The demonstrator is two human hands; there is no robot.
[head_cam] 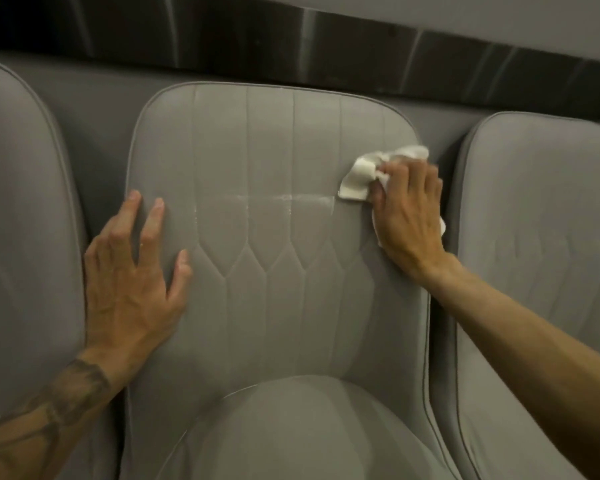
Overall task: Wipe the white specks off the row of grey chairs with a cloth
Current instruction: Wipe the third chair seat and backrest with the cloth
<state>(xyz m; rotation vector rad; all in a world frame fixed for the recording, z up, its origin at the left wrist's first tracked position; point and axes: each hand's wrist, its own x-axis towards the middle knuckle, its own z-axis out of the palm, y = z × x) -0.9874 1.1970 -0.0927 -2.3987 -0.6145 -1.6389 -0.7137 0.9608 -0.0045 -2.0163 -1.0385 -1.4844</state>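
A grey quilted chair (274,150) fills the middle of the head view, its backrest facing me. A thin line of white specks (284,197) runs across the backrest at mid height. My right hand (407,213) grips a crumpled white cloth (359,176) and presses it on the backrest's right side, just right of the speck line. My left hand (136,271) lies flat with spread fingers on the backrest's left edge. Part of the cloth is hidden under my right palm.
Another grey chair (18,202) stands close on the left and a third (541,220) close on the right, with narrow gaps between. The middle chair's seat cushion (309,431) bulges at the bottom. A dark metallic band (291,39) runs along the wall behind.
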